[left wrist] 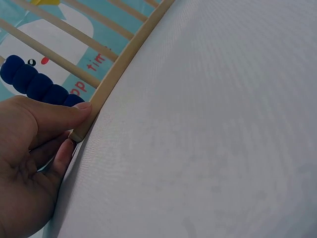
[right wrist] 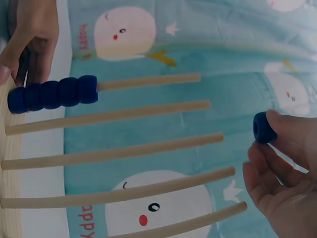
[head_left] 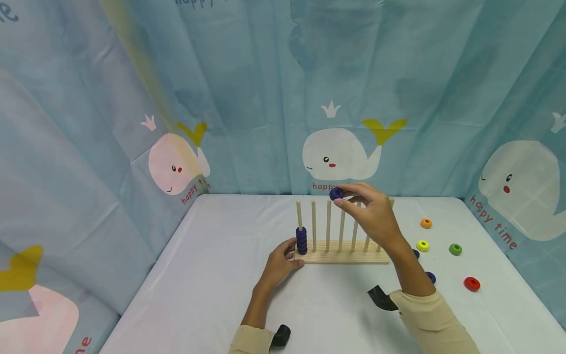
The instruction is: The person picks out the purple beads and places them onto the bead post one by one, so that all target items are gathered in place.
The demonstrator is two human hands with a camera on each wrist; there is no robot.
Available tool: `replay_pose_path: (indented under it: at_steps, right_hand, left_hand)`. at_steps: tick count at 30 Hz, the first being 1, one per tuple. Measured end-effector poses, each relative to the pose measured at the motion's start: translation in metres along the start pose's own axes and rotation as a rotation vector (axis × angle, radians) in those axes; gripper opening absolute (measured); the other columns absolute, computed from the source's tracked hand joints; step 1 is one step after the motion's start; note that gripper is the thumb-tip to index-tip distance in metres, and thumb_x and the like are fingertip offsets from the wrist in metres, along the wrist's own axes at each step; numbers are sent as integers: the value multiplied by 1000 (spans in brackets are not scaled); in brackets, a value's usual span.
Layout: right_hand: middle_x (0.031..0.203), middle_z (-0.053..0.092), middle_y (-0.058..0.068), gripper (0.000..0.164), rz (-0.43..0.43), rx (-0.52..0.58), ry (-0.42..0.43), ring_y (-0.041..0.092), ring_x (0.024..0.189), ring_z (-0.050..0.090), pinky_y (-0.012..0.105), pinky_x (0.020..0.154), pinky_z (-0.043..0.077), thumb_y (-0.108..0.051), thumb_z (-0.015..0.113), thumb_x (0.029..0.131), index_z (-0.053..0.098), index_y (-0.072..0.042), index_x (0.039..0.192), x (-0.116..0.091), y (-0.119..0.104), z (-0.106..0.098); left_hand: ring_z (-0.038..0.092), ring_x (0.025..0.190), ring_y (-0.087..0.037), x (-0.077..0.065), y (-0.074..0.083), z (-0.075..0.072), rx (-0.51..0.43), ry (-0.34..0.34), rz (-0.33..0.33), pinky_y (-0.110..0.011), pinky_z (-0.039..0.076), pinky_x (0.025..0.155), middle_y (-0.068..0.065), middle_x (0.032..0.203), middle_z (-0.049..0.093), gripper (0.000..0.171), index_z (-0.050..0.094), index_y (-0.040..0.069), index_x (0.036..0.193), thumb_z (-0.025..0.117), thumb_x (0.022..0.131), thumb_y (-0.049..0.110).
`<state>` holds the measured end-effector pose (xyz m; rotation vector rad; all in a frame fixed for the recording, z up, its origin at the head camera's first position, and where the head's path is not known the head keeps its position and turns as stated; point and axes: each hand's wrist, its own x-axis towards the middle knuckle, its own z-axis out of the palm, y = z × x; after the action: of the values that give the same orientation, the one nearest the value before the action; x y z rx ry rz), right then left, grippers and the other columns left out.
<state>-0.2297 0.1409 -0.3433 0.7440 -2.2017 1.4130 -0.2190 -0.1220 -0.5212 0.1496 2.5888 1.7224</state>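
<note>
A wooden peg rack (head_left: pixel 345 258) with a row of upright pegs stands on the white table. Dark blue beads (head_left: pixel 301 241), several in a stack, sit on its leftmost peg. My left hand (head_left: pixel 277 265) grips the left end of the base, its thumb (left wrist: pixel 74 115) on the near side. Above the pegs, my right hand (head_left: pixel 373 211) pinches a single dark blue bead (right wrist: pixel 263 127) between thumb and fingers. That bead is apart from every peg, near the height of the peg tops. The other pegs carry no beads where they show; my right hand partly hides some in the head view.
Loose beads lie right of the rack: orange (head_left: pixel 426 223), yellow (head_left: pixel 422 245), green (head_left: pixel 455 249) and red (head_left: pixel 471 284). Two dark blue beads, one of them a blue bead (head_left: pixel 431 278), are partly behind my right forearm. A whale-print curtain (head_left: pixel 247 98) surrounds the table.
</note>
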Motion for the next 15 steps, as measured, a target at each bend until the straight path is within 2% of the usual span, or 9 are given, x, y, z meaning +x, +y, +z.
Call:
replay_pose_path:
  at_steps: [6, 11, 15]
  right_hand:
    - [122, 72, 5, 37, -4, 14, -28, 14, 109, 67, 14, 89, 57, -10, 79, 97, 73, -7, 133, 3, 0, 6]
    - [120, 73, 5, 36, -8, -11, -36, 23, 109, 68, 13, 89, 56, -12, 78, 98, 73, -5, 133, 5, -2, 11]
    - [119, 74, 2, 36, -15, -26, -46, 20, 109, 67, 18, 88, 57, -15, 78, 98, 73, -8, 133, 7, -4, 16]
  left_hand:
    - [59, 137, -36, 0, 0, 0, -9, 1, -1, -42, 53, 115, -19, 146, 61, 73, 52, 3, 154, 84, 89, 7]
    - [60, 137, -35, 0, 0, 0, -6, 1, 0, -41, 53, 115, -18, 146, 61, 73, 52, 4, 154, 84, 89, 7]
    - [60, 137, -34, 0, 1, 0, -10, 4, -8, -40, 53, 115, -17, 147, 62, 73, 52, 5, 155, 84, 89, 8]
